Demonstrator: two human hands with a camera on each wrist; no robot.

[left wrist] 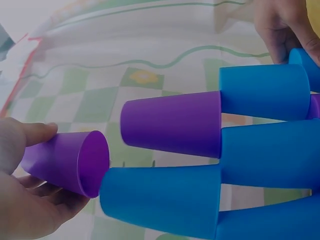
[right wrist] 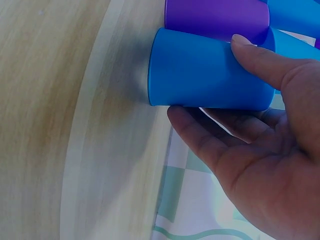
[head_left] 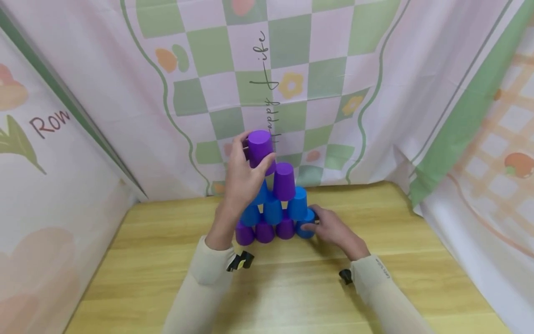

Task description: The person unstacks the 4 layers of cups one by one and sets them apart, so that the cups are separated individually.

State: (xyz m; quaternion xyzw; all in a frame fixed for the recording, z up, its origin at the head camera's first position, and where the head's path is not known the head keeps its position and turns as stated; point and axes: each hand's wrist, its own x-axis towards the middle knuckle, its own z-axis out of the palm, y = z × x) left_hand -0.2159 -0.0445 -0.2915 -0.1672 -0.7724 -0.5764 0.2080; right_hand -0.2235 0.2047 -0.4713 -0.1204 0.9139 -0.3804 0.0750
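Observation:
My left hand (head_left: pixel 244 178) holds a purple cup (head_left: pixel 260 144) upside down between thumb and fingers, at the top of a cup pyramid. In the left wrist view that purple cup (left wrist: pixel 65 160) is tilted, its open rim right by the raised base of a blue cup (left wrist: pixel 160 200). Beside this blue cup in the third row stands another purple cup (head_left: pixel 284 182). Low on the right, my right hand (head_left: pixel 333 227) holds the end blue cup (right wrist: pixel 210 70) of the bottom row, thumb on one side and fingers on the other.
Below are a row of three blue cups (head_left: pixel 273 212) and a bottom row with purple cups (head_left: pixel 264 232), all upside down on the wooden table (head_left: pixel 283 287). A checked curtain (head_left: pixel 288 60) hangs right behind the pyramid. More fabric (head_left: pixel 54 195) borders the table's sides.

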